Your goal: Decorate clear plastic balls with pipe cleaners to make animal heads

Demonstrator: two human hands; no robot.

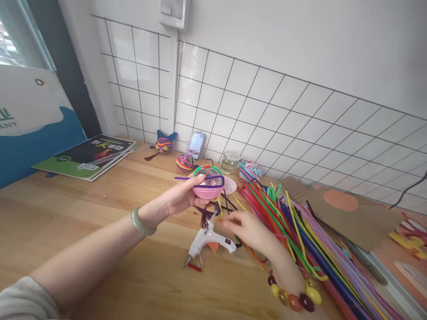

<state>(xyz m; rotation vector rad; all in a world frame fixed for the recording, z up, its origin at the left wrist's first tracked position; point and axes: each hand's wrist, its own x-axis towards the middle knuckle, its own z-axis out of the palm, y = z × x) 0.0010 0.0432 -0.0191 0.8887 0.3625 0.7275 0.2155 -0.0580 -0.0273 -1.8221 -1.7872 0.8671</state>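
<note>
My left hand [182, 193] grips a clear ball [208, 192] wrapped in pink pipe cleaner around its lower part. Green and red pipe cleaner runs along the top. A bent purple pipe cleaner [213, 185] crosses the ball's front under my thumb, its loose end sticking out to the left. My right hand [248, 229] hovers just above and right of a white hot glue gun [210, 240], fingers loosely bent and apart, with nothing visible in them. The glue gun lies on the wooden table, nozzle pointing down-left, its small light lit. A dark tassel [206, 218] lies behind it.
A big bundle of coloured pipe cleaners [300, 231] spreads across the right. Behind the ball stand a glass jar [230, 162], a phone [196, 144] and several decorated balls, one a striped, eared ball [164, 143]. Magazines [90, 155] lie at left, cardboard [343, 213] at right.
</note>
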